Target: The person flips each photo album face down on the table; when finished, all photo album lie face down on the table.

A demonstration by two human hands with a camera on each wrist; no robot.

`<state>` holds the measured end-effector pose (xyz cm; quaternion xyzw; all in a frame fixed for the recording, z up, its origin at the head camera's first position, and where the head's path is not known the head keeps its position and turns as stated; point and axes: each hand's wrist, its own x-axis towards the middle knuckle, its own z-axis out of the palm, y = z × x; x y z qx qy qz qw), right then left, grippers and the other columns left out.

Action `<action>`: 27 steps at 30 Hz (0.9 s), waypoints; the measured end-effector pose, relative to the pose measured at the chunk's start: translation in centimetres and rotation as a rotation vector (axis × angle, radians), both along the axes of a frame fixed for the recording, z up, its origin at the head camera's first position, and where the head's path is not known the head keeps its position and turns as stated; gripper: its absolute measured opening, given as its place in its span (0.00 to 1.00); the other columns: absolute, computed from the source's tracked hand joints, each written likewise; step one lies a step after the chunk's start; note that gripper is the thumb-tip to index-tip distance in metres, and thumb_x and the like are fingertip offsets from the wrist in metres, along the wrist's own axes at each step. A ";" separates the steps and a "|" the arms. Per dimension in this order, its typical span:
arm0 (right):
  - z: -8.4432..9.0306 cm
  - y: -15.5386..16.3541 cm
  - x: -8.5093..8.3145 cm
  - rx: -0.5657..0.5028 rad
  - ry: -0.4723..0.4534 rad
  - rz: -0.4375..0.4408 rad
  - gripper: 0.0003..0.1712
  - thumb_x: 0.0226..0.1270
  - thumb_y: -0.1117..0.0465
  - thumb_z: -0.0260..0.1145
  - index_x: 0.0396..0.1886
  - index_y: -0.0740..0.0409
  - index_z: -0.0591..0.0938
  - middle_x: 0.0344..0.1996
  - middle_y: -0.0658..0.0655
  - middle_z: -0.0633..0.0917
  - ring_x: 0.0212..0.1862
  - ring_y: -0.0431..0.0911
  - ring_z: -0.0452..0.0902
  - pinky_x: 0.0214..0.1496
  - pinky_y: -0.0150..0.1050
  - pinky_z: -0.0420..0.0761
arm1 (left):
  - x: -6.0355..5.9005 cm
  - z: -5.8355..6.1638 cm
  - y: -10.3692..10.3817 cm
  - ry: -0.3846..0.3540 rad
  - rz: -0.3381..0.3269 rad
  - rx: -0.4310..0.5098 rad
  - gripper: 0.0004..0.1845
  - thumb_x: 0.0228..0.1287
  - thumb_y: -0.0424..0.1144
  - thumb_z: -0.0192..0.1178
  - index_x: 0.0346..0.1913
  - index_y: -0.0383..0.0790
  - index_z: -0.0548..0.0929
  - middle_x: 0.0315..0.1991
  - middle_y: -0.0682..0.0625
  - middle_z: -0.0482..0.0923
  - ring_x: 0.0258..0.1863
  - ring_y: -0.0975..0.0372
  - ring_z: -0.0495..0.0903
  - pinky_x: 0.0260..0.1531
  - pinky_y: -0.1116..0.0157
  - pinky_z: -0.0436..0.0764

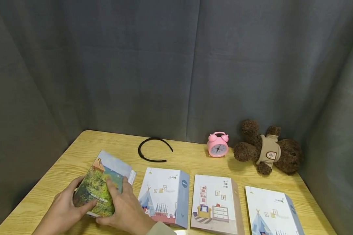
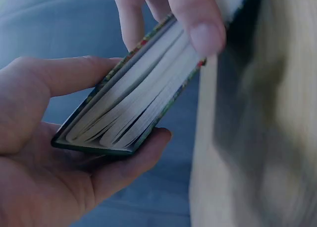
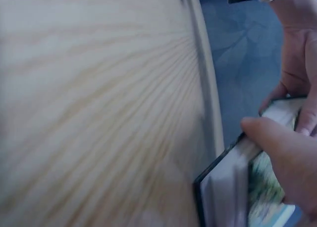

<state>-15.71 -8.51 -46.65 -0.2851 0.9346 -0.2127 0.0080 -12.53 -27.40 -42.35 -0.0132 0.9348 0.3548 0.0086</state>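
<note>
A photo album [image 1: 98,182] with a painted cover of trees, a house and sea is held tilted above the left part of the table. My left hand [image 1: 61,205] grips it at the spine side, with the thumb on the front cover and fingers behind, as the left wrist view also shows. My right hand [image 1: 129,209] lays its fingers over the cover. Its thumb [image 2: 205,36] presses against the page edges in the left wrist view. The covers [image 2: 96,148] are closed, and the pages between them show from the end.
Three white illustrated books or albums lie in a row: one with a blue spine [image 1: 164,195], one with a beige spine [image 1: 214,199], another blue-spined one [image 1: 270,212] at right. Behind them are a black headband [image 1: 140,150], a pink alarm clock [image 1: 218,148] and a brown teddy bear [image 1: 270,151].
</note>
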 end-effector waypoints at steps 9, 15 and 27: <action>1.2 0.3 0.6 -0.050 0.020 -0.056 0.68 0.49 0.25 0.69 0.80 0.32 0.39 0.71 0.71 0.64 0.63 0.58 0.73 0.43 0.46 0.84 | 1.0 1.5 2.7 0.188 -0.026 -0.077 0.48 0.54 0.43 0.76 0.71 0.26 0.62 0.61 0.25 0.69 0.51 0.36 0.77 0.40 0.44 0.81; 2.2 1.1 0.6 -0.158 0.119 0.002 0.67 0.53 0.28 0.70 0.82 0.43 0.42 0.69 0.71 0.67 0.65 0.59 0.71 0.48 0.45 0.83 | 1.3 2.2 4.3 0.242 -0.063 -0.049 0.42 0.56 0.39 0.74 0.70 0.29 0.65 0.63 0.30 0.69 0.54 0.37 0.76 0.34 0.52 0.83; 4.9 2.9 0.3 -0.281 0.147 0.061 0.53 0.58 0.39 0.72 0.78 0.42 0.57 0.67 0.76 0.66 0.61 0.62 0.74 0.48 0.46 0.83 | 1.6 3.0 6.4 0.292 -0.147 0.095 0.34 0.61 0.41 0.71 0.65 0.26 0.73 0.64 0.34 0.70 0.59 0.38 0.73 0.36 0.51 0.84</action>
